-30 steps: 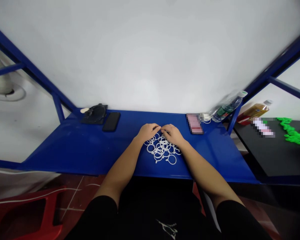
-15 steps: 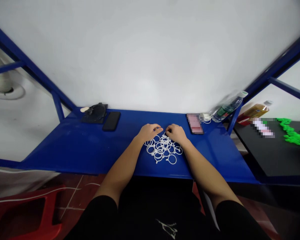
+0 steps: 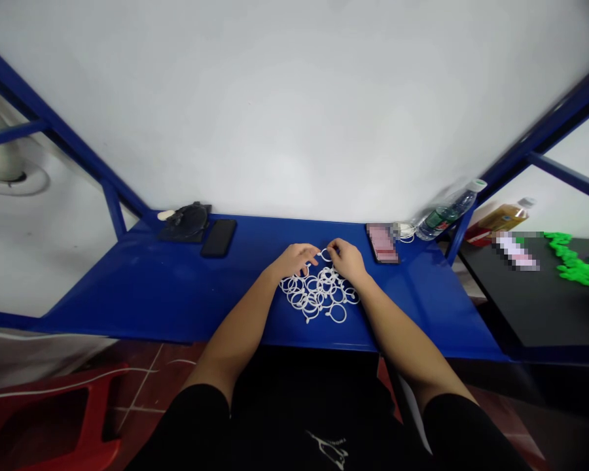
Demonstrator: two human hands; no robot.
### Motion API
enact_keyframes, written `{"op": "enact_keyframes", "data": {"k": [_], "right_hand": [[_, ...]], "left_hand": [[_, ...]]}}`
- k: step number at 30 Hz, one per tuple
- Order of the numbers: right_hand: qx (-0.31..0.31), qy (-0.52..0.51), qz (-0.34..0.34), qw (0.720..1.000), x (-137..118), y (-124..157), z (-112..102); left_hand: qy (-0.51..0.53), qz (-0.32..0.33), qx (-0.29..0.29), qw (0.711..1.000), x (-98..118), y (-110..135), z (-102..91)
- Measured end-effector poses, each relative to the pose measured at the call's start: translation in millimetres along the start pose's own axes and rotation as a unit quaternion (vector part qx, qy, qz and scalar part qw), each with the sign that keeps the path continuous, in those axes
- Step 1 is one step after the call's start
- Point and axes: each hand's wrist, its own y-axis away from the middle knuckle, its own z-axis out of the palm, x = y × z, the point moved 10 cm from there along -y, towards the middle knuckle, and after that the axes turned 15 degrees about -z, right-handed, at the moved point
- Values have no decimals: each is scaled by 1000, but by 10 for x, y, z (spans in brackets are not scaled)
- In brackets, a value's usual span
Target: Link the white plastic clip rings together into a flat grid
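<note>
A heap of several white plastic rings lies on the blue table just in front of me. Both hands are at the heap's far edge. My left hand and my right hand have their fingers curled and pinch one white ring between them, lifted slightly above the heap. My forearms reach in from the lower frame edge on either side of the rings.
A black phone and a dark round object lie at the table's back left. Another phone, a coiled white cable and a plastic bottle sit at the back right. Green pieces lie on a black table to the right. A red stool stands low left.
Both hands moved slightly away from me and lifted off the heap; the fingertips came together on one ring at its far edge. More of the rings now show.
</note>
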Motion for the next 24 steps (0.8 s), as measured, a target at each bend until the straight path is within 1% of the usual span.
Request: {"op": "enact_keyframes", "data": {"k": [2, 3, 6, 8, 11, 13, 15, 18, 20, 24], "right_hand": [[31, -19, -1, 999, 7, 0, -44], [48, -32, -3, 998, 5, 1, -66], [96, -71, -18, 993, -34, 8, -120], [115, -89, -39, 989, -96, 14, -138], [122, -95, -75, 985, -205, 22, -151], [125, -92, -82, 985, -241, 30, -168], [133, -88, -77, 984, -247, 42, -200], [140, -83, -74, 984, -257, 55, -227], [139, -79, -74, 984, -270, 62, -226], [138, -69, -83, 984, -304, 72, -221]], "left_hand": [[19, -14, 2, 1000, -45, -48, 5], [21, -12, 17, 1000, -51, -66, -12], [15, 16, 77, 997, -19, -83, -73], [8, 40, 91, 995, 21, -75, -61], [-11, 69, 89, 994, 76, -55, -14], [-13, 81, 101, 992, 100, -40, -29], [12, 87, 113, 990, 113, -25, -66], [65, 94, 106, 988, 134, -8, -80], [84, 105, 106, 985, 164, 11, -83], [91, 111, 141, 979, 167, 18, -141]]}}
